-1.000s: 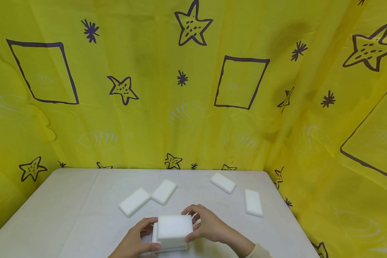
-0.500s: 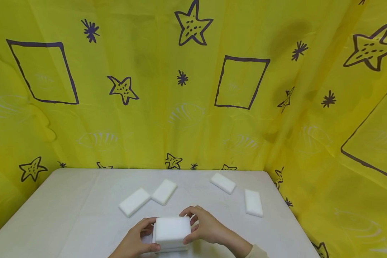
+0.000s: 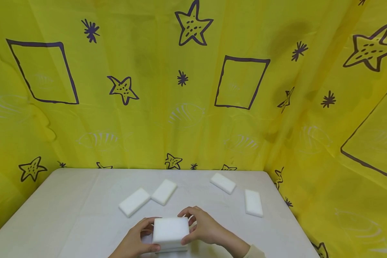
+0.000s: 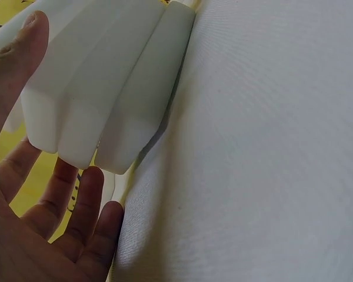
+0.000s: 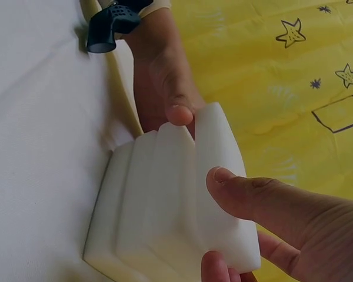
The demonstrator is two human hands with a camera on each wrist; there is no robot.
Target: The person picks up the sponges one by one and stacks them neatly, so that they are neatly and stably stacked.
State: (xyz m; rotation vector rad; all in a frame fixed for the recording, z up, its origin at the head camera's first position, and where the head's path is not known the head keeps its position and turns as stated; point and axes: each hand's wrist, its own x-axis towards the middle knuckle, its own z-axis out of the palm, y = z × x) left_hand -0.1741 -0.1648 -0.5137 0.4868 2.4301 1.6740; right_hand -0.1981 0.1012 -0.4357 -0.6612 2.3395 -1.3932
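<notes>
White rectangular foam sponges sit in a stack (image 3: 170,233) at the near edge of the grey table (image 3: 67,215). The left hand (image 3: 136,240) and right hand (image 3: 204,226) both grasp it, thumbs and fingers curled round the top sponge.

Backdrop: a yellow curtain (image 3: 187,107) hangs behind and to the right of the table, creased in soft folds.
Print: dark purple outlined stars, small asterisk bursts and tilted rectangles, with faint pale shell shapes between them.
Furniture: a table (image 3: 67,215) under a plain white cloth, its far edge meeting the curtain.
Corner: at far right the curtain turns and runs along the table's right side.
Light: even and soft, with faint shadows in the curtain folds.
</notes>
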